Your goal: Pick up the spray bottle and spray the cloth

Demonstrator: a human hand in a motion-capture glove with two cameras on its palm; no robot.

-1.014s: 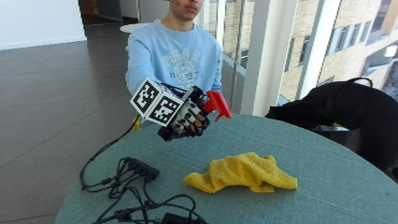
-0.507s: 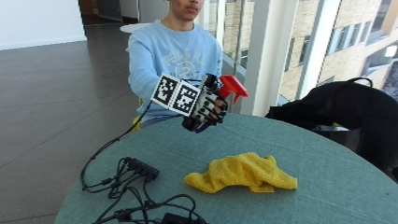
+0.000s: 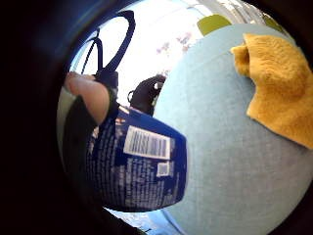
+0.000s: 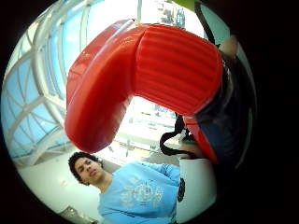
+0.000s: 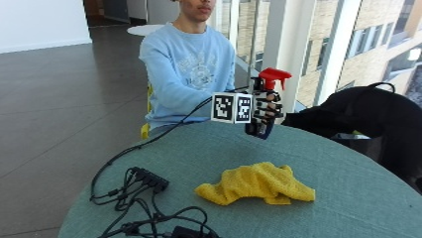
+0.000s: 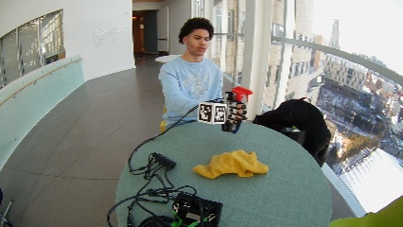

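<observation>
A blue spray bottle (image 5: 262, 119) with a red trigger head (image 5: 272, 77) is being held upright above the round surface (image 5: 369, 198), right of centre in the outside view, the gloved right hand (image 5: 265, 106) wrapping its grip around the bottle's body. The yellow cloth (image 5: 257, 184) is lying crumpled below, well apart. The nozzle likely needs tilting down toward the cloth before a finger squeezes the trigger.
</observation>
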